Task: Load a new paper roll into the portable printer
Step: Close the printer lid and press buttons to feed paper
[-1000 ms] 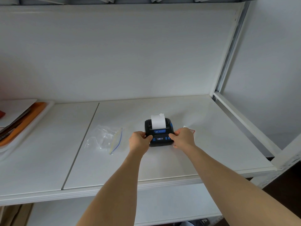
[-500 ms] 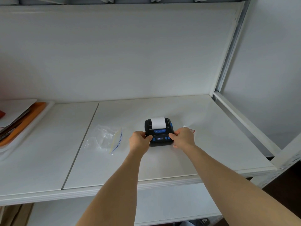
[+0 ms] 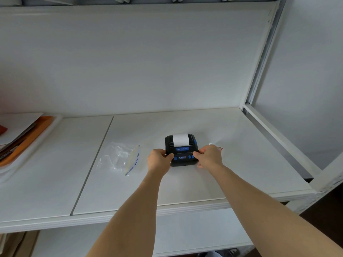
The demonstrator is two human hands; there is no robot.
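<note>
A small black portable printer [image 3: 181, 153] with blue buttons and a lit display sits on the white shelf [image 3: 185, 186]. White paper [image 3: 180, 139] lies flat over its top, coming out of the closed cover. My left hand [image 3: 159, 161] grips the printer's left side, thumb on its front. My right hand [image 3: 209, 157] grips the right side the same way. A small white scrap with a red edge [image 3: 218, 147] peeks out behind my right hand.
An empty clear zip bag [image 3: 120, 157] lies left of the printer. A white tray [image 3: 39, 141] with an orange board and papers stands at the far left. The shelf's metal post [image 3: 263, 58] and side rail [image 3: 278, 140] bound the right side.
The paper strip that stood up above the printer a second ago now lies lower and flat on top. Both hands stay on the printer's sides.
</note>
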